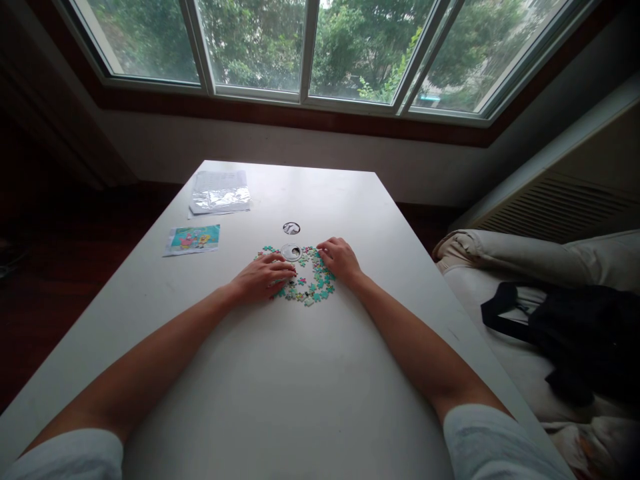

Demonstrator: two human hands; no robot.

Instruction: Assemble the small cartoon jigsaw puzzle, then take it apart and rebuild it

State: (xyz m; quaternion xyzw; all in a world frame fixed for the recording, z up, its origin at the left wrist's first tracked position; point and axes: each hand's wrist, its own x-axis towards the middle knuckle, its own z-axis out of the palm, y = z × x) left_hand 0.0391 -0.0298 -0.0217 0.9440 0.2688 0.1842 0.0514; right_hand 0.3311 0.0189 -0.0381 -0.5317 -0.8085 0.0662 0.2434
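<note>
A loose ring of small jigsaw puzzle pieces (321,288), mostly turquoise with some pink and yellow, lies on the white table (285,373). My left hand (263,275) rests over the left side of the pieces, palm down with its fingers stretched out. On the opposite side, my right hand (340,259) touches the pieces at the upper right, its fingers spread and slightly bent. Both hands cover some pieces. Between them, at the far side of the ring, is a round clear lid or disc (291,252). A round hole (291,228) with something pale inside lies just beyond.
A colourful cartoon picture sheet (194,239) lies left of the pieces. Behind it is a clear plastic bag (221,191) on paper. To the right stands a pale sofa (465,267) with a dark garment or bag (580,333). Windows (310,53) line the far wall.
</note>
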